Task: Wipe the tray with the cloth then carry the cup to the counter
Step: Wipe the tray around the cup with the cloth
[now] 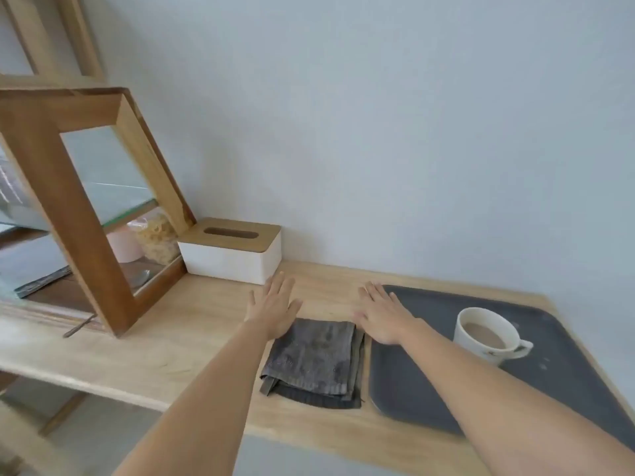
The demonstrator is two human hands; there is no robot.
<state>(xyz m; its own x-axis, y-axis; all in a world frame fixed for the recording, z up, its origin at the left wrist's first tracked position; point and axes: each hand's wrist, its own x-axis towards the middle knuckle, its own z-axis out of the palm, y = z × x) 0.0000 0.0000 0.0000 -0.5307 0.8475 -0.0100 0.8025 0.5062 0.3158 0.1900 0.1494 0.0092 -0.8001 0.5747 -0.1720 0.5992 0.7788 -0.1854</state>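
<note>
A folded grey cloth lies on the light wooden table, just left of a dark grey tray. A white cup of milky brown drink stands on the tray, its handle turned to the right. My left hand is flat and empty, fingers spread, over the cloth's far left corner. My right hand is also flat and empty, above the tray's far left corner, to the left of the cup.
A white tissue box with a wooden lid stands against the wall. To the left is a wood-framed glass cabinet holding a jar and a pink cup. The table's front edge runs below my arms.
</note>
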